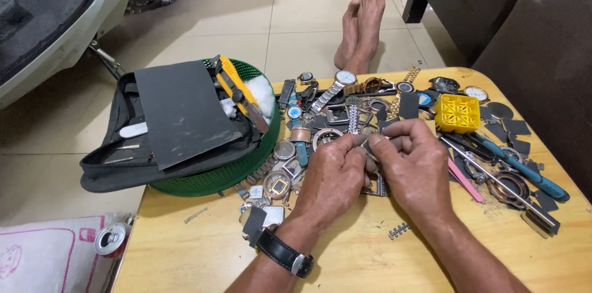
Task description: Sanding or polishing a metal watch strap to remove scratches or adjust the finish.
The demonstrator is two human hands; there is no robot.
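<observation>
Between both hands [370, 166], pinched together on metal watch band [377, 183]: light, floppy, slippery; best gripped at link edges.

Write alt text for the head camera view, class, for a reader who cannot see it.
Two hands, left hand and right hand, pinch a metal watch band together over a wooden table strewn with watches and parts. A yellow plastic holder and blue-handled tool lie to the right, a green basket to the left.
</observation>
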